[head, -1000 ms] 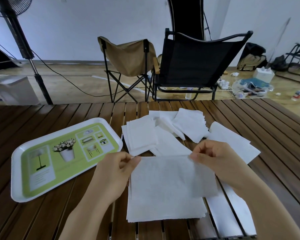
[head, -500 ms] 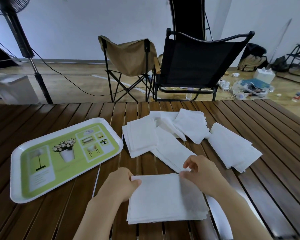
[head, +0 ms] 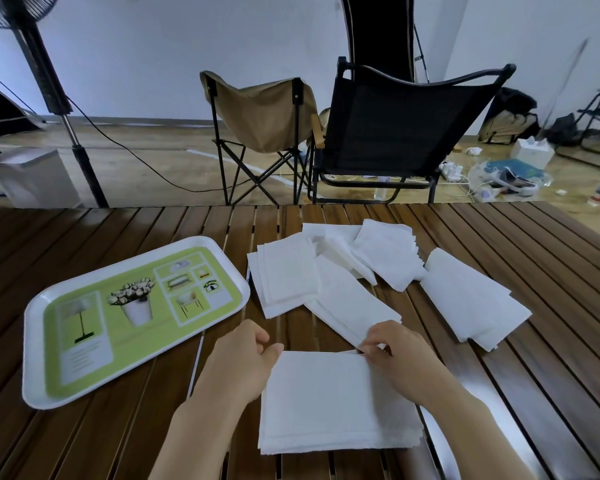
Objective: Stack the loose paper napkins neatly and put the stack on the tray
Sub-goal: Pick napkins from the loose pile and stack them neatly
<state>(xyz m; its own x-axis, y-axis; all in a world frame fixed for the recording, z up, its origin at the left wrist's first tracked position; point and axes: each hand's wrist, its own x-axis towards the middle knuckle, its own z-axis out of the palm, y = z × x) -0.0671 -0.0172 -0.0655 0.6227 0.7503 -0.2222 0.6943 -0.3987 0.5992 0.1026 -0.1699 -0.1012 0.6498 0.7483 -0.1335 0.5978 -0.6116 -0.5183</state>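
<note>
Napkins, stacked (head: 336, 407), lie on the slatted wooden table (head: 551, 271) directly in front of us, edges roughly squared. Our left hand (head: 243, 362) rests at the stack's far left corner with curled fingers, thumb touching the top sheet's edge; whether it actually pinches the sheet we cannot tell. Our right hand (head: 399, 355) pinches the far right corner of the top sheet. Just beyond, loose napkins (head: 354, 299) lie scattered in overlapping piles, one pile (head: 471, 299) apart to the right. The green-and-white tray (head: 35, 386) sits to the left, beside the stack. Two folding chairs (head: 395, 133) stand behind the table.
</note>
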